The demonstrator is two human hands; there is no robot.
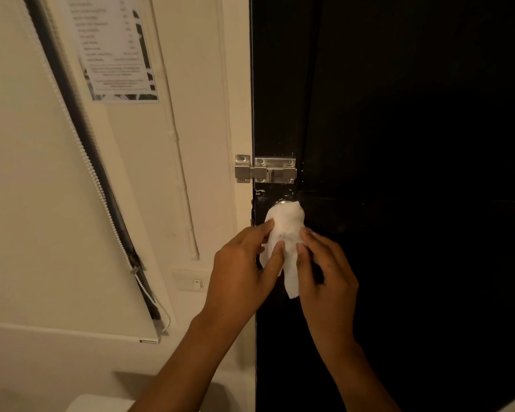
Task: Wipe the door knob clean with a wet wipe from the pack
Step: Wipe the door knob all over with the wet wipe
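A white wet wipe (286, 230) is draped over the door knob on the black door (399, 144); only a sliver of the knob's metal (283, 202) shows above the wipe. My left hand (244, 269) pinches the wipe's left side with thumb and fingers. My right hand (327, 272) holds the wipe's right side, fingertips pressed on it. A grey smudge shows on the wipe's middle. The wipe's lower end hangs loose between my hands. The pack is not in view.
A steel sliding bolt latch (265, 170) sits just above the knob, bridging door and cream frame. On the wall to the left are a light switch (192, 281), a printed notice (116, 46) and a slanted blind rail with a bead chain (101, 188).
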